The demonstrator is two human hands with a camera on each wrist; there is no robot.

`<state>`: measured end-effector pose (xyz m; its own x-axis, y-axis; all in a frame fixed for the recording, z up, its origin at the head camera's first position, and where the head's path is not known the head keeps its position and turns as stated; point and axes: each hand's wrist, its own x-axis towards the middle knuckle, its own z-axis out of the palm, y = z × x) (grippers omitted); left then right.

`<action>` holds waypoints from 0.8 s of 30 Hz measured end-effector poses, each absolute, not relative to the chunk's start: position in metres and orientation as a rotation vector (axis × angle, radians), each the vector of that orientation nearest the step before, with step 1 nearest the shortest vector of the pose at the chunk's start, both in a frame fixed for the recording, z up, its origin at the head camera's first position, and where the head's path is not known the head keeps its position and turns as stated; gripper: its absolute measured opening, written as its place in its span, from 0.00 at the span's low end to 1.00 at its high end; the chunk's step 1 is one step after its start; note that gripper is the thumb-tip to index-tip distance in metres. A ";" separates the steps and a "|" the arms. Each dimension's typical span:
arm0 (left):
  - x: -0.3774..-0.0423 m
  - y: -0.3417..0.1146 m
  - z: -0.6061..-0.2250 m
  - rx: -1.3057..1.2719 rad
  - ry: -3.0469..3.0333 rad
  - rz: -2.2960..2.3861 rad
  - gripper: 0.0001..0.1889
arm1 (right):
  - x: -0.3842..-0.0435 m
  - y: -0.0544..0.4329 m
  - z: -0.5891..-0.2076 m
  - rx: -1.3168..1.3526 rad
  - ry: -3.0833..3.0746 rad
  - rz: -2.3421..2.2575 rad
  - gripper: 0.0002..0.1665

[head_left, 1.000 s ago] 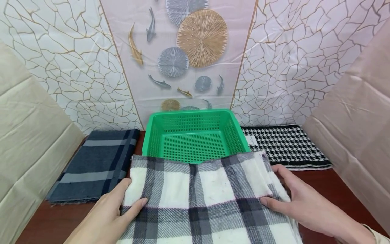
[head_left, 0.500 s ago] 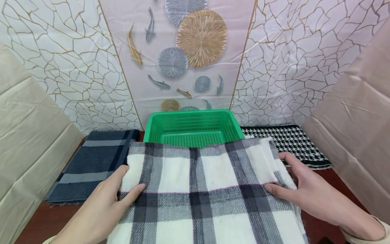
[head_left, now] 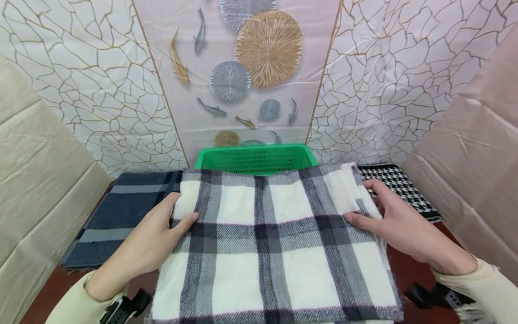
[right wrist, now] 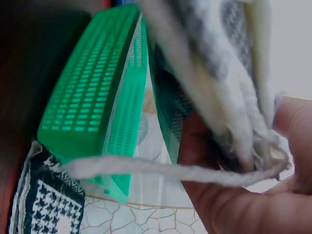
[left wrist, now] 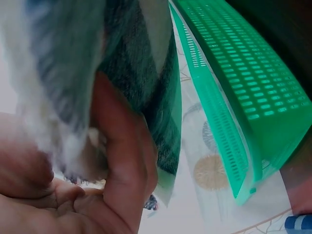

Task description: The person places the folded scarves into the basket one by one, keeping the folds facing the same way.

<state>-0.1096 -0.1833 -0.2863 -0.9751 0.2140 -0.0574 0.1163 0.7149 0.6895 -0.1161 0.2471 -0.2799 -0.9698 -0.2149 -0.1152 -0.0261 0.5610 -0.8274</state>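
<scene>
Nearest to us, pale sleeves (head_left: 483, 290) ended at our wrists, and beyond them both hands had the work firmly in their grip. Our left hand (head_left: 155, 240) was clamped on one side edge of the checked blanket (head_left: 238, 281), thumb on top and fingers underneath, while our right hand (head_left: 400, 231) pinched the opposite edge in the same way. The blanket hung between the hands as a folded bundle, its layers stacked along the edge in the right wrist view, where a loose pale strand (right wrist: 180, 170) also trailed from it. Below lay the dark red table (head_left: 417, 270). Farther out, a folded blue blanket (head_left: 133, 211) rested to the left and a houndstooth cloth (head_left: 398, 189) to the right, neither touched by our fingers. Between those two, beyond our bundle, stood the green basket (head_left: 259, 157), its front hidden from above; we could not tell what its floor held. As we judged it, the folding and lifting were done, and what was left was lowering the bundle into the basket and letting go, with the other two pieces perhaps to follow. Behind everything rose the patterned backdrop (head_left: 269, 49).
</scene>
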 end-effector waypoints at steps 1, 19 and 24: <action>-0.112 -0.182 -0.286 0.278 2.798 1.104 0.27 | -0.118 0.247 -0.280 -0.201 2.599 -1.369 0.42; -0.142 -0.169 -0.278 0.264 2.916 1.006 0.26 | -0.157 0.247 -0.283 -0.141 2.660 -1.341 0.45; -0.149 -0.168 -0.277 0.258 2.930 0.999 0.26 | -0.167 0.247 -0.282 -0.132 2.695 -1.279 0.46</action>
